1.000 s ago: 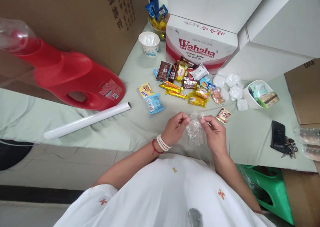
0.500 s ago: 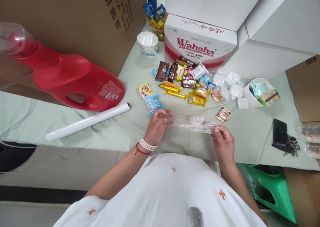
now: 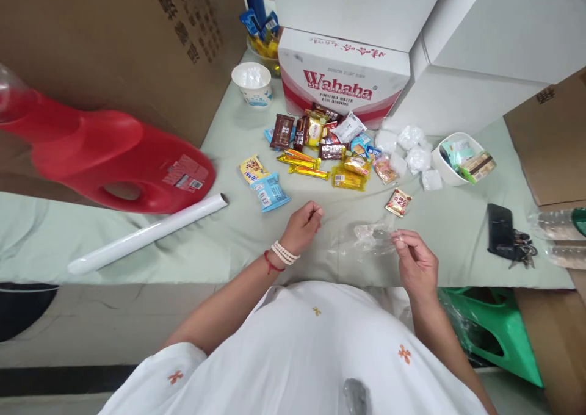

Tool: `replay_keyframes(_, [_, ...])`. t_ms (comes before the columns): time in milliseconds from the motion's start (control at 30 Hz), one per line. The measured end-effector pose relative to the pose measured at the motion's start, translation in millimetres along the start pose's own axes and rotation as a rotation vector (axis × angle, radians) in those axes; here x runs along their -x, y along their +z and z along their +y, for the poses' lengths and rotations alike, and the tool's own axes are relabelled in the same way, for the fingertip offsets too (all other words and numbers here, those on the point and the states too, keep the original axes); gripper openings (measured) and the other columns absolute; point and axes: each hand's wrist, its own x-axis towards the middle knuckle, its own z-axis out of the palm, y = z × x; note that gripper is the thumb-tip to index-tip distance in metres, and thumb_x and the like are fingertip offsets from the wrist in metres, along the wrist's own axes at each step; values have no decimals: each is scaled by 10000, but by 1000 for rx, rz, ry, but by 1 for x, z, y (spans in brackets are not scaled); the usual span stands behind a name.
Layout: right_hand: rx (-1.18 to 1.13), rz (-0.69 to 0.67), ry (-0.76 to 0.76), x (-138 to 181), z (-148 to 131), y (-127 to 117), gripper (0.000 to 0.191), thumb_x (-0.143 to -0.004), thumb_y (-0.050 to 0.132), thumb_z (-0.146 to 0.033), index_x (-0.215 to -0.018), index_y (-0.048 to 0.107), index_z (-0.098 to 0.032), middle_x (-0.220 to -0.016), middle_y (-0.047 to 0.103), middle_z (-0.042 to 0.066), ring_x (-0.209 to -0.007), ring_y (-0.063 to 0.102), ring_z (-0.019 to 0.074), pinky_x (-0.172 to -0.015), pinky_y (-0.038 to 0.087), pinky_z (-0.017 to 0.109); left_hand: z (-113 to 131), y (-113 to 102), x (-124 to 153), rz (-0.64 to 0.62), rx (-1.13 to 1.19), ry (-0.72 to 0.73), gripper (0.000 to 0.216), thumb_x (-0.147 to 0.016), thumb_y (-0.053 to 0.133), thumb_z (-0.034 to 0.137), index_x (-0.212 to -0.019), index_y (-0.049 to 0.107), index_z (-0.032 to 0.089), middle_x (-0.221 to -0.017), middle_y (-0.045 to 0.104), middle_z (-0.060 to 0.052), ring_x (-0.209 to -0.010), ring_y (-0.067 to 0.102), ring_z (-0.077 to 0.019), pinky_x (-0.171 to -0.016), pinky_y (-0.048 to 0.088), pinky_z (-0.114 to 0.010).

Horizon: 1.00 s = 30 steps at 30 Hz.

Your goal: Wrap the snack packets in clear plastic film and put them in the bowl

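My right hand (image 3: 415, 259) pinches the gathered edge of a clear plastic bag (image 3: 373, 237), which hangs thin and crumpled over the cloth. To the left of the bag, my left hand (image 3: 302, 226) is curled closed, apart from the film, and nothing shows in its fingers. Just beyond my right hand lies a small red and cream snack packet (image 3: 398, 202). A blue wrapped snack (image 3: 271, 193) and a yellow one (image 3: 253, 169) lie beyond my left hand. Farther back is a pile of wrapped snacks (image 3: 315, 129), beside several knotted clear bags (image 3: 419, 158).
A white tub (image 3: 442, 162) with packets stands right of the bags. A phone (image 3: 499, 229) and keys (image 3: 523, 248) lie at the right. At left are a white tube (image 3: 151, 235) and a red jug (image 3: 114, 152). A paper cup (image 3: 253, 86) and a Wahaha box (image 3: 343, 79) stand behind.
My left hand has gone from spread fingers touching the film to a closed curl away from it. The bag now hangs looser from my right hand. The view has shifted slightly.
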Motion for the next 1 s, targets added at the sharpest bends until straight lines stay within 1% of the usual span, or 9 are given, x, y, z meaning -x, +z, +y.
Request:
replay_keyframes(133, [-72, -27, 115, 11, 8, 1, 133, -925, 701, -381, -921, 728, -251, -1042, 762, 73, -1054, 690, 238, -1000, 528, 455, 5, 22, 6, -153, -172, 229, 351, -825, 702, 533, -964, 627, 220, -1006, 682, -80, -973, 613, -243, -900, 484, -387])
replay_keyframes(200, [-99, -58, 118, 8, 7, 6, 159, -919, 703, -409, -899, 725, -253, -1041, 769, 75, -1046, 699, 245, -978, 546, 458, 6, 38, 3, -237, -199, 285, 388, -775, 762, 514, -1008, 650, 224, -1045, 697, -92, -1008, 610, -261, -943, 477, -421])
replay_keyframes(300, [-84, -75, 73, 0, 1, 10, 174, -913, 708, -428, -874, 733, -260, -1009, 767, 73, -1026, 703, 245, -958, 556, 448, 5, 49, -7, -359, -15, 196, 372, -886, 619, 566, -822, 620, 199, -731, 630, -11, -711, 562, -168, -711, 479, -316])
replay_keyframes(400, [-35, -110, 20, -4, -1, 4, 119, -913, 717, -379, -902, 758, -268, -1028, 752, 73, -1018, 696, 235, -931, 555, 419, 3, 42, -12, -403, 201, 69, 492, -893, 568, 659, -750, 547, 189, -585, 474, 56, -539, 422, -99, -529, 349, -234])
replay_keyframes(500, [11, -183, 19, 1, 1, -2, 81, -920, 712, -327, -929, 775, -277, -1041, 737, 76, -1020, 687, 230, -895, 556, 394, 0, 28, -9, -352, 236, 64, 492, -894, 575, 663, -775, 536, 187, -605, 445, 64, -544, 401, -89, -529, 320, -229])
replay_keyframes(667, [47, -155, -1, 7, 4, -8, 80, -934, 695, -318, -944, 770, -293, -1056, 712, 76, -1031, 672, 235, -880, 553, 391, -9, 11, -1, -171, 129, 65, 467, -937, 510, 648, -790, 509, 204, -629, 464, 54, -584, 411, -111, -568, 348, -248])
replay_keyframes(833, [151, -746, 13, -17, -11, -23, 210, -966, 651, -415, -1062, 769, -270, -1108, 728, 93, -999, 689, 242, -896, 545, 379, -15, 1, 0, 81, 174, -49, 451, -957, 481, 645, -823, 515, 215, -583, 397, 70, -535, 379, -113, -538, 326, -253])
replay_keyframes(933, [192, -703, -5, -35, -23, -18, 419, -1045, 435, -539, -1145, 724, -254, -1128, 722, 103, -1017, 681, 243, -914, 523, 377, -10, -2, 5, 49, 185, -36, 463, -984, 440, 638, -847, 546, 209, -582, 369, 68, -539, 363, -112, -538, 319, -250])
replay_keyframes(1000, [255, -686, -31, -45, -27, 0, 468, -1029, 432, -595, -1136, 714, -237, -1134, 713, 109, -1025, 663, 248, -909, 506, 373, -4, -2, 10, 3, 167, -5, 465, -1000, 410, 626, -868, 557, 205, -609, 393, 59, -565, 384, -115, -556, 336, -249])
